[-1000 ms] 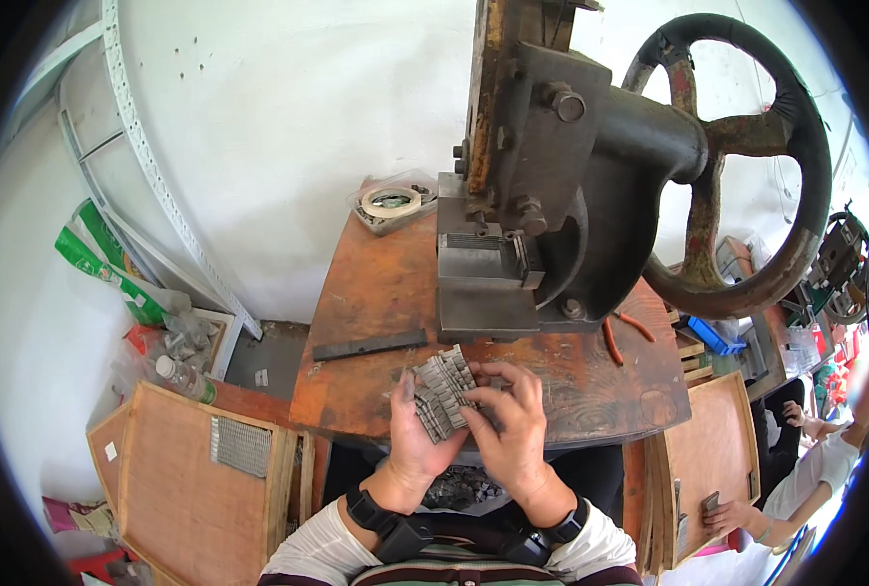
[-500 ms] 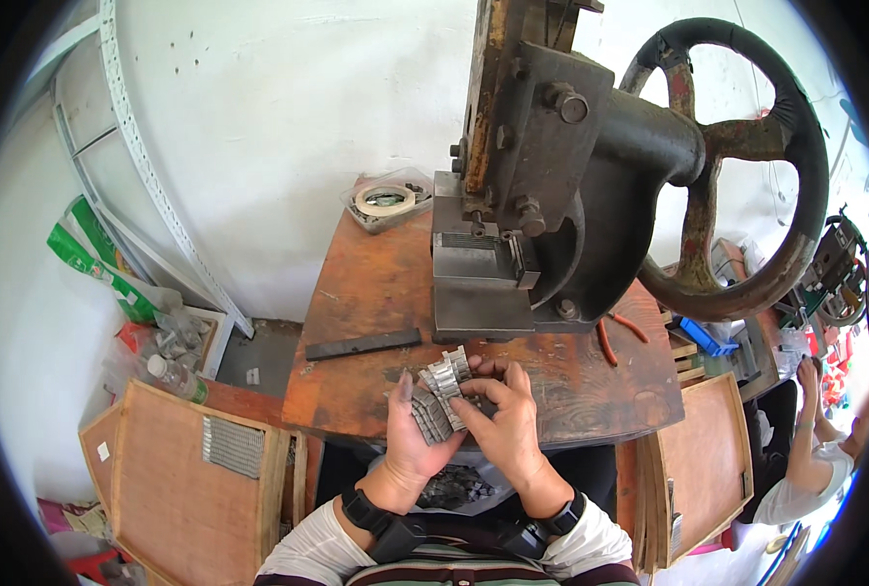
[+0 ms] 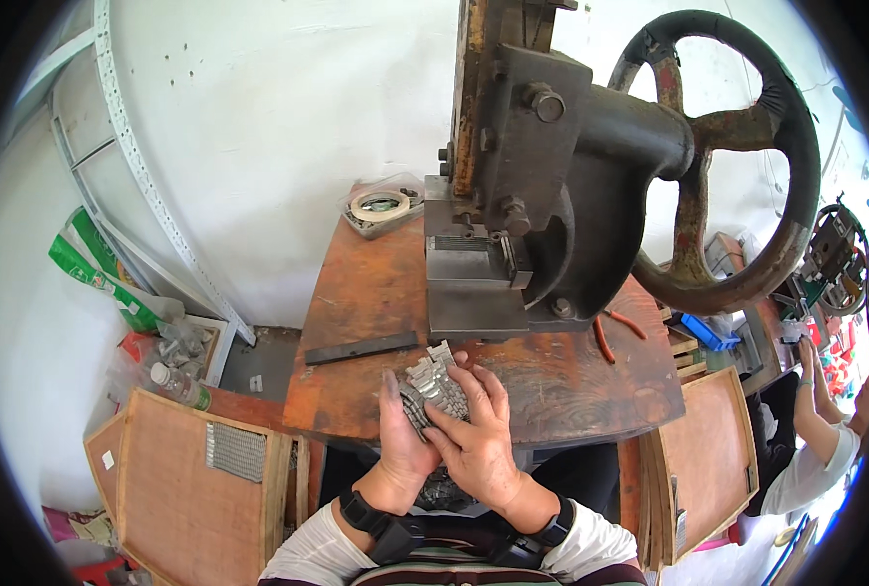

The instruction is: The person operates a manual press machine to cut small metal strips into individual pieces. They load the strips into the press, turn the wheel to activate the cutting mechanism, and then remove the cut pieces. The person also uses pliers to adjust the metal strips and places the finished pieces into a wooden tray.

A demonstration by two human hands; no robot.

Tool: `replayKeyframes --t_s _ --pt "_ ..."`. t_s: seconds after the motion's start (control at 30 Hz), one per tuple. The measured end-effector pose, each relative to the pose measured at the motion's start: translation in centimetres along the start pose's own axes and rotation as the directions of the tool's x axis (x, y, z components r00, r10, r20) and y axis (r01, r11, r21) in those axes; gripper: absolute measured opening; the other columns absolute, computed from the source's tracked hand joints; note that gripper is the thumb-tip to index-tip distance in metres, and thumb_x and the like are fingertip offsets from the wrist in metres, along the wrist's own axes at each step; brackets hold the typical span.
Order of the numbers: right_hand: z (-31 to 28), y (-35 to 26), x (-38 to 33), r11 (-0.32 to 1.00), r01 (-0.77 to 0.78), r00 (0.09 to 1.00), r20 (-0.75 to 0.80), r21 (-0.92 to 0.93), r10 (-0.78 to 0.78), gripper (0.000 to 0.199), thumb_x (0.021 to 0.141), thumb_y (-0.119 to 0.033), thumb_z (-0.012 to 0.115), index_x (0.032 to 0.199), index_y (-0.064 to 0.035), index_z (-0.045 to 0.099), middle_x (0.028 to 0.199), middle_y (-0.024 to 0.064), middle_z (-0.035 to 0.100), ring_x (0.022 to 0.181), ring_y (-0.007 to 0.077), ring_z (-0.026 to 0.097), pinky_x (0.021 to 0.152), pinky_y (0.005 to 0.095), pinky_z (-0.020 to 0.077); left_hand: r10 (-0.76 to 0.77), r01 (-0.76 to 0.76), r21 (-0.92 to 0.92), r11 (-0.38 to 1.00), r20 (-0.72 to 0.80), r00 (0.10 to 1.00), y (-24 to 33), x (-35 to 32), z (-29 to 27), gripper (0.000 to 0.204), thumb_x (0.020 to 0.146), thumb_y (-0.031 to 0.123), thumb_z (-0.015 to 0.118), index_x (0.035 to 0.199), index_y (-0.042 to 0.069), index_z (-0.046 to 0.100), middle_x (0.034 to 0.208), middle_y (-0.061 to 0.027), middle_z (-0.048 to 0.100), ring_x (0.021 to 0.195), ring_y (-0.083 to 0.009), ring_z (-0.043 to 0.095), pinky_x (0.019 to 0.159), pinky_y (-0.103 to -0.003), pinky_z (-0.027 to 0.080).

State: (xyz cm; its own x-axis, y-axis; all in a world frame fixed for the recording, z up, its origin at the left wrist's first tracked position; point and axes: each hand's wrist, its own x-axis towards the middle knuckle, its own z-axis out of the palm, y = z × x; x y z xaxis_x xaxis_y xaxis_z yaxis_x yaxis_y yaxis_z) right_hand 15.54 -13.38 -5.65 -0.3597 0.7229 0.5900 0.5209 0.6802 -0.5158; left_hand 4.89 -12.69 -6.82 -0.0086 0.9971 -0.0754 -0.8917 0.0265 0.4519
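At the counter's near edge, middle, both hands close together around a stack of small grey metal pieces (image 3: 432,383). Left hand (image 3: 402,441) cups the stack from below and its left side, thumb up along the stack's left edge, fingers curled under. Right hand (image 3: 475,438) lies over the stack's right side, fingers bent and pressing on top of the pieces; both hands closed on it, not flat. Stack sits tilted, upper end pointing toward the press, lower end hidden by the hands. Whether it rests on the counter (image 3: 376,283) or is held just above, cannot tell. Black wrist straps on both forearms. Just left of the stack, a dark flat metal bar (image 3: 361,348) lies on the brown wooden counter, apart from the hands. Behind the stack, toward the far edge, a heavy dark hand press (image 3: 522,186) with a grey block base (image 3: 473,293) and a big black handwheel (image 3: 737,156) on its right. Far left corner: clear tray with tape rolls (image 3: 381,207). Right edge: red-handled pliers (image 3: 610,332). Another person's arm (image 3: 815,430) off the counter at far right.
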Motion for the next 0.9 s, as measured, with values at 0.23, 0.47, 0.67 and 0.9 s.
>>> replayKeyframes --t_s 0.23,0.47,0.67,0.9 --pt "-0.4 0.3 0.0 0.994 -0.002 1.000 -0.024 0.112 0.005 0.033 0.064 -0.009 0.080 0.096 -0.0070 0.074 0.132 0.0171 0.050 0.126 0.0412 0.038 0.102 0.0477 0.0367 0.022 -0.020 -0.027 0.999 0.071 0.997 0.3 0.3 0.1 0.081 0.092 0.069 0.024 0.131 0.003 0.050 0.129 -0.0165 0.056 0.117 -0.0332 0.053 0.103 -0.046 0.041" --pt "-1.9 1.0 0.6 0.992 0.021 0.993 0.113 0.127 -0.036 0.032 0.066 -0.006 0.077 0.098 -0.0072 0.074 0.132 0.0165 0.050 0.125 0.0395 0.039 0.103 0.0483 0.0367 -0.019 0.033 -0.112 0.993 0.124 0.992 0.9 0.5 0.2 0.088 0.088 0.075 0.026 0.130 0.001 0.050 0.126 -0.0179 0.056 0.119 -0.0339 0.051 0.103 -0.048 0.040" --pt "-1.7 -0.4 0.8 0.999 -0.010 0.999 0.050 -0.035 0.012 0.020 0.069 -0.005 0.072 0.089 -0.0049 0.072 0.127 0.0156 0.053 0.121 0.0388 0.044 0.098 0.0458 0.0396 -0.017 0.018 -0.024 1.000 0.065 0.998 0.4 0.4 0.1 0.093 0.086 0.079 0.022 0.132 0.002 0.048 0.128 -0.0172 0.055 0.120 -0.0328 0.051 0.105 -0.046 0.038" --pt "-1.3 0.5 1.0 0.993 -0.018 0.999 -0.033 -0.115 0.014 0.016 0.068 -0.009 0.073 0.084 -0.0069 0.071 0.118 0.0102 0.058 0.117 0.0338 0.048 0.093 0.0437 0.0392 -0.085 0.086 -0.044 0.995 0.031 0.996 -0.6 0.1 0.0 0.092 0.087 0.078 0.022 0.135 0.003 0.044 0.132 -0.0160 0.052 0.123 -0.0307 0.048 0.108 -0.045 0.035"
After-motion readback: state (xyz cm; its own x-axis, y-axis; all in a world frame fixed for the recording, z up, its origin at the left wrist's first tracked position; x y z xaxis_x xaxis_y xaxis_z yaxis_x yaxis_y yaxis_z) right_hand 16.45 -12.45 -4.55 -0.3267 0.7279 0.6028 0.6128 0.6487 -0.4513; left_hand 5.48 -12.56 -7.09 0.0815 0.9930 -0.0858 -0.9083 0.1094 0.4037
